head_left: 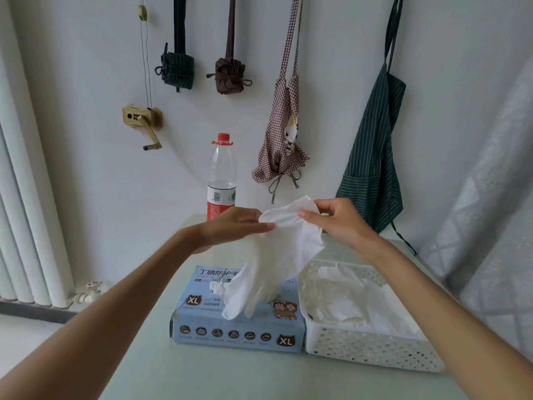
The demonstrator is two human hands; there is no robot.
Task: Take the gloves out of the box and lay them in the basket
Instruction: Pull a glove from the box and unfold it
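We hold a white glove point(277, 255) up by its cuff, our left hand point(233, 226) and right hand point(337, 220) each pinching an edge. Its fingers hang down over the blue glove box point(239, 327). Just right of the box sits the white basket point(372, 347) with gloves inside. A bottle point(221, 180) stands at the table's point(230, 376) far edge.

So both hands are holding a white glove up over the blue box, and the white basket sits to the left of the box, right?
Not quite. The head view shows the white basket to the right of the blue box, not the left. The rest holds: the left hand and right hand hold a white glove up over the box.
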